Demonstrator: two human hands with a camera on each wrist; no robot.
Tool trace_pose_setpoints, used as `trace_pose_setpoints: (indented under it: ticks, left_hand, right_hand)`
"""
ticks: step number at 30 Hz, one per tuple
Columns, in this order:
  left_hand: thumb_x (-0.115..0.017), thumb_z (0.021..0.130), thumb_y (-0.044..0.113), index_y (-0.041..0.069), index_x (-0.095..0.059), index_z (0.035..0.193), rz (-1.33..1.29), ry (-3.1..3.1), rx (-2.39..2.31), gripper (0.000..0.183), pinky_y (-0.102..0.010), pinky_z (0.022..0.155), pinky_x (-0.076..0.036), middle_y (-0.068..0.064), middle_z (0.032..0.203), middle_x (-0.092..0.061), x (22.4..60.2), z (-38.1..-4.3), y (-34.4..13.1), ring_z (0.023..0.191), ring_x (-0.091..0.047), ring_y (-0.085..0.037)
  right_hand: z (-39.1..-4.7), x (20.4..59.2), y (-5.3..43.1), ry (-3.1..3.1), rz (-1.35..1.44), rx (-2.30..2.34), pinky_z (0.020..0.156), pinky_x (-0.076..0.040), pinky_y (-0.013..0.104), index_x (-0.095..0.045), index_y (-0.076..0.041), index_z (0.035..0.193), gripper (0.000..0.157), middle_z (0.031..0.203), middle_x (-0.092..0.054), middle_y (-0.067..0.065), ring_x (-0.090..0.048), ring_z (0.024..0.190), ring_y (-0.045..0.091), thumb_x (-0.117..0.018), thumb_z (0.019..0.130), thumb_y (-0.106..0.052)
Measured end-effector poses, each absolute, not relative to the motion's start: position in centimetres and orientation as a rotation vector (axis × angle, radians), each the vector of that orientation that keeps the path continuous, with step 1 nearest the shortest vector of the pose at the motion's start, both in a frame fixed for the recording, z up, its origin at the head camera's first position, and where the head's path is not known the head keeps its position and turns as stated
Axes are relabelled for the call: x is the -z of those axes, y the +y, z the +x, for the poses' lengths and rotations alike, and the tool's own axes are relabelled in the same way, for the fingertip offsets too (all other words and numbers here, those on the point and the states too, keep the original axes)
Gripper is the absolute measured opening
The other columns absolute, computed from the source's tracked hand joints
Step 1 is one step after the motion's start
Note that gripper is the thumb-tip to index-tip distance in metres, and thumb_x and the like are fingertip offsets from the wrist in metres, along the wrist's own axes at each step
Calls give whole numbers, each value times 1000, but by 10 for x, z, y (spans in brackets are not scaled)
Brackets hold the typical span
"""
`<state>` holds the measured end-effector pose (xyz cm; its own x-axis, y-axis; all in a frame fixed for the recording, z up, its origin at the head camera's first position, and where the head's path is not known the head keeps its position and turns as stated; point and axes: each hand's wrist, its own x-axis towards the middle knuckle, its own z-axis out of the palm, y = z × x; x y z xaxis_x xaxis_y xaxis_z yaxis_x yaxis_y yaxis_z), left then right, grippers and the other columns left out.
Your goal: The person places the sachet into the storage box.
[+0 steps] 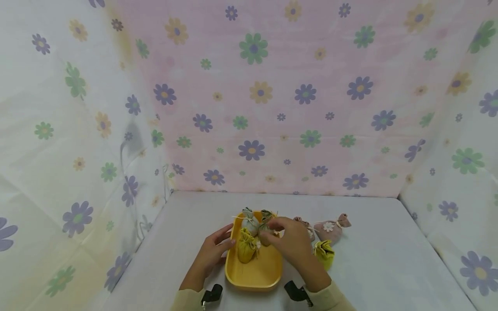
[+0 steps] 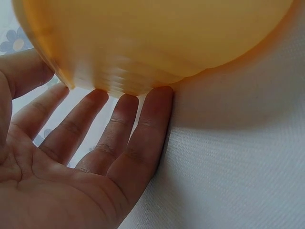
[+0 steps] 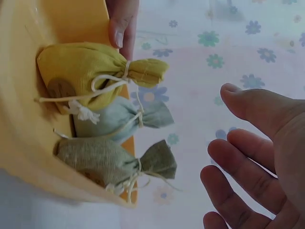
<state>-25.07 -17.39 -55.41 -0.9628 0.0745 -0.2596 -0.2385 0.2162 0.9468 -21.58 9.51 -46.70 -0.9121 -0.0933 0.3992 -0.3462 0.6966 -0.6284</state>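
A yellow tray point(image 1: 258, 272) stands on the table with three small drawstring sachets in it. They are a mustard-yellow sachet point(image 3: 86, 67), a pale grey-blue sachet point(image 3: 107, 121) and a grey-green sachet point(image 3: 97, 157), side by side and tied with cream cord. My left hand point(image 1: 210, 250) is at the tray's left side, fingertips touching its outer wall and thumb at the rim. Over the tray's right edge is my right hand point(image 1: 295, 244), nearest the grey-green sachet. The right wrist view shows its fingers spread and loosely bent, with nothing between them and a gap to the sachets.
Right of the tray, a yellow-green sachet point(image 1: 324, 254) stands near my right wrist. Behind it lie a pinkish-brown sachet point(image 1: 328, 231) with a white flower and a second brown sachet point(image 1: 305, 224), partly hidden by my hand. Flowered cloth point(image 1: 288, 138) walls the table at back and sides.
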Motion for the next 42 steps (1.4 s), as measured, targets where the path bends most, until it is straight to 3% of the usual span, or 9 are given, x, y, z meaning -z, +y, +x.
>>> trace_pose_setpoints:
  ticks: [5,11,20,29,37,42]
  left_hand:
    - [-81,89,39,36,-54,150,-172,2240,-1814,67,-54,90,-62,-15,156,-51,555,-250,-174,142,-49,-43]
    - [-81,89,39,36,-54,150,-178,2245,-1814,67,-54,91,-61,-14,156,-52,555,-250,-174,142,-49,-42]
    - [-81,89,37,36,-54,150,-182,2244,-1821,67,-54,91,-61,-14,156,-52,557,-250,-173,142,-49,-42]
    - [-81,89,36,37,-55,149,-179,2245,-1834,66,-55,93,-60,-13,156,-53,556,-250,-174,143,-49,-42]
    - [-81,89,37,37,-55,150,-180,2240,-1843,66,-55,94,-60,-13,157,-51,557,-250,-174,144,-47,-42]
    - [-82,88,38,38,-55,150,-171,2232,-1851,67,-53,92,-61,-14,157,-50,558,-251,-173,144,-48,-42]
  right_hand:
    - [-211,469,108,-2510,286,-956,74,-61,34,-79,-24,104,33,95,-77,-12,-70,86,7,-91,78,-41]
    - [-209,471,122,-2496,237,-983,71,-61,31,-77,-20,113,43,101,-77,-6,-72,90,11,-91,78,-42]
    - [-205,482,151,-2443,255,-905,95,-57,50,-79,-21,110,43,110,-78,-4,-72,100,17,-94,74,-41]
    - [-204,492,179,-2348,354,-889,89,-60,49,-80,-19,109,48,107,-80,-4,-73,102,19,-97,67,-37]
    - [-194,499,199,-2405,307,-947,88,-61,50,-78,-18,113,47,115,-76,-4,-71,108,20,-94,74,-39]
    - [-189,507,215,-2453,287,-1085,96,-58,55,-75,-23,123,52,126,-73,-6,-66,120,18,-94,75,-34]
